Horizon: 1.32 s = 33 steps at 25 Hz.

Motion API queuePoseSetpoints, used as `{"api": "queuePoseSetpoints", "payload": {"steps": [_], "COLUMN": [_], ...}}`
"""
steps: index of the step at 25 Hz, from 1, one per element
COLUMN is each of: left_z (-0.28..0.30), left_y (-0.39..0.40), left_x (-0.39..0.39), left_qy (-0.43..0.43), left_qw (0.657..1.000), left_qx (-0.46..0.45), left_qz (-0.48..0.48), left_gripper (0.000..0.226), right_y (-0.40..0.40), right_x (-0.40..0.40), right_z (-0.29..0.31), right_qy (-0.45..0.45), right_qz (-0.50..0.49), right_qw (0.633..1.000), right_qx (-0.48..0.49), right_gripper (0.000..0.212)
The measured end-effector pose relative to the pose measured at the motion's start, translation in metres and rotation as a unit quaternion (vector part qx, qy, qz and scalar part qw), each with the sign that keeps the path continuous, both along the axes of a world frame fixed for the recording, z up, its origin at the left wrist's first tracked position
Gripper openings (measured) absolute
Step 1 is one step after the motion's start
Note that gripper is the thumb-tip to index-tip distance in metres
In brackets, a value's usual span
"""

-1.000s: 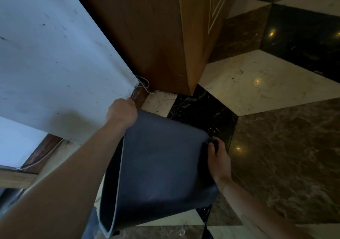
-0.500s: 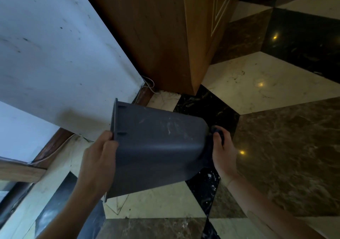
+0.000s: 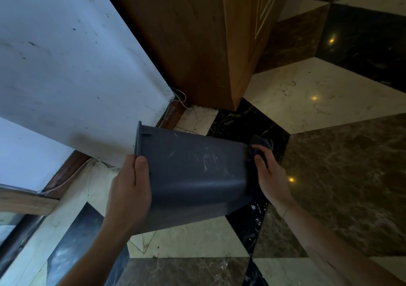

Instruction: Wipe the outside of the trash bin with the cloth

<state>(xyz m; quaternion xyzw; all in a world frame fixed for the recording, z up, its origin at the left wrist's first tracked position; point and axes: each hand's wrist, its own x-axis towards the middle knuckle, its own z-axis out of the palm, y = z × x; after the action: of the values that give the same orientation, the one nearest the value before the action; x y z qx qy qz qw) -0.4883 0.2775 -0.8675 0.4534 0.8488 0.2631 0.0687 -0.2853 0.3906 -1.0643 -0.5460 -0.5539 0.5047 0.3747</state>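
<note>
A dark grey plastic trash bin (image 3: 193,171) is held on its side above the floor, rim to the left and base to the right. Pale scratch marks show on its upper side. My left hand (image 3: 129,189) grips the bin near its rim, thumb on top. My right hand (image 3: 269,175) presses a small dark blue cloth (image 3: 261,143) against the bin's base; most of the cloth is hidden behind my fingers and the bin.
A white wall (image 3: 72,74) with dark specks slopes down at the left. A brown wooden cabinet (image 3: 208,39) stands behind the bin, with a thin white cable (image 3: 181,97) at its foot. The polished marble floor (image 3: 329,149) has cream, brown and black tiles.
The bin has turned from showing its broad side to lying rim-left. My left hand moved from the far upper edge to the near rim. The right hand stays at the base with the cloth.
</note>
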Motion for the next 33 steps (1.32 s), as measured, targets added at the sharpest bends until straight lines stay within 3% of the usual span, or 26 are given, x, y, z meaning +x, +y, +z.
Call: {"api": "queuePoseSetpoints", "payload": {"steps": [6, 14, 17, 21, 29, 33], "left_z": [-0.005, -0.003, -0.005, -0.003, 0.0, 0.002], "left_y": [-0.001, 0.009, 0.011, 0.016, 0.007, 0.008], "left_x": [0.012, 0.041, 0.044, 0.037, 0.009, 0.015], "left_qy": [-0.024, -0.004, -0.01, -0.01, -0.058, -0.068], "left_qw": [0.999, 0.998, 0.997, 0.997, 0.997, 0.995], "left_qx": [0.037, 0.054, 0.064, 0.067, 0.058, 0.057], "left_qz": [-0.001, -0.039, -0.037, -0.029, -0.016, -0.055], "left_gripper": [0.036, 0.034, 0.032, 0.033, 0.038, 0.038], "right_y": [0.002, -0.023, -0.038, -0.036, 0.003, 0.028], "right_x": [-0.021, -0.072, -0.082, -0.077, -0.045, -0.014], "right_z": [0.034, 0.131, 0.144, 0.126, 0.05, 0.014], "right_qy": [-0.072, 0.126, 0.051, -0.053, -0.131, -0.032], "right_qz": [0.06, 0.133, 0.194, 0.179, 0.076, -0.005], "right_qw": [0.995, 0.98, 0.968, 0.963, 0.985, 0.993], "right_qx": [0.045, 0.074, 0.152, 0.195, 0.078, -0.115], "right_gripper": [0.032, 0.036, 0.046, 0.05, 0.04, 0.024]}}
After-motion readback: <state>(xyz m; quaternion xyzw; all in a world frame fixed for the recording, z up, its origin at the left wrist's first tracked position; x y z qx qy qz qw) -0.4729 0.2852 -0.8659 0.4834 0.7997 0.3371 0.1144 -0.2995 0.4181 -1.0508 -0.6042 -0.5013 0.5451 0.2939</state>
